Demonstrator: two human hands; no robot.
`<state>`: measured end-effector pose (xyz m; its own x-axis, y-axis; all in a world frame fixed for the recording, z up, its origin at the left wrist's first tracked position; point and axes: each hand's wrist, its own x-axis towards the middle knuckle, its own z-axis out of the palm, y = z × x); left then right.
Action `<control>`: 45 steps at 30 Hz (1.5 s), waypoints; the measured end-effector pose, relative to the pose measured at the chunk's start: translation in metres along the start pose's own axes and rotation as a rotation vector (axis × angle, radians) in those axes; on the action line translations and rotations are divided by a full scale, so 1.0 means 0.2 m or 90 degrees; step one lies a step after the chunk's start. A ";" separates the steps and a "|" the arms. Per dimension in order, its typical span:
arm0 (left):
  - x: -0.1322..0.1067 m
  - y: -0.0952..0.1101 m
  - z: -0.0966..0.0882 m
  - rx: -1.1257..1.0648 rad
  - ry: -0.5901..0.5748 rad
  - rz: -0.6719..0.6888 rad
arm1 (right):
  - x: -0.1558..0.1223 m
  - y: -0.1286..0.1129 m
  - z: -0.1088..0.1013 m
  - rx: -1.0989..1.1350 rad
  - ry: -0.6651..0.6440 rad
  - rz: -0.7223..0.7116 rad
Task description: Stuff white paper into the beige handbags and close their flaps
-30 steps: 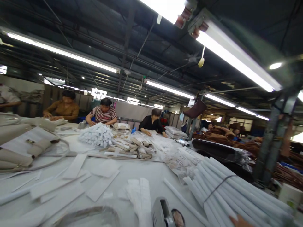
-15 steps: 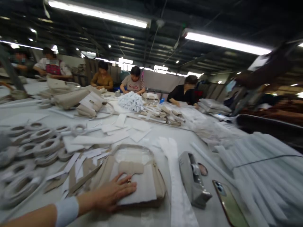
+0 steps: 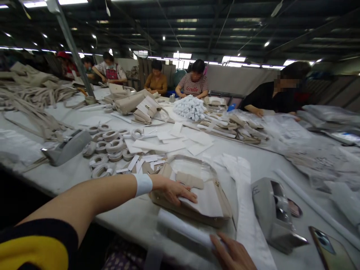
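Note:
A beige handbag [image 3: 194, 215] lies at the table's near side, a white sheet [image 3: 208, 197] over its front and a small beige flap showing above. My left hand [image 3: 178, 191], with a white band at the wrist, rests on the bag and sheet, fingers stretched out. Low in the view, my right hand [image 3: 234, 255] is closed on one end of a white roll [image 3: 182, 227], which points left along the table's front edge. The roll is slightly blurred, and its material is unclear.
Right of the bag lie a white strip [image 3: 243, 195], a grey tape dispenser [image 3: 271, 213] and a phone [image 3: 332, 243]. Coiled beige straps [image 3: 114, 146] and another tape dispenser [image 3: 67, 148] stand left. Several people work across the table, behind stacked bags [image 3: 131, 103].
My view has swung left and down. My right hand has come into view with the white roll. My left hand still rests on the handbag.

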<state>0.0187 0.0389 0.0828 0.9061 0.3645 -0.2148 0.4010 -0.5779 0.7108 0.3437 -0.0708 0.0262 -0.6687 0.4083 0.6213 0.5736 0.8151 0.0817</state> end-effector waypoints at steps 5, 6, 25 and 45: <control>0.02 -0.01 0.00 0.015 -0.006 -0.003 | 0.13 -0.08 0.21 -0.063 -0.001 0.011; 0.02 0.00 0.00 0.020 -0.004 -0.006 | 0.13 -0.09 0.24 -0.072 -0.009 0.018; 0.04 -0.01 0.07 0.032 0.007 -0.012 | 0.29 -0.20 0.29 -0.094 0.063 0.037; 0.02 0.07 0.16 0.223 0.035 -0.050 | 0.29 -0.15 0.30 -0.080 0.041 0.031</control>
<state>0.0314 0.0098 0.0706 0.8656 0.4514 -0.2166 0.5001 -0.7578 0.4191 0.2593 -0.0477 0.0138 -0.6094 0.4159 0.6750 0.6622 0.7352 0.1448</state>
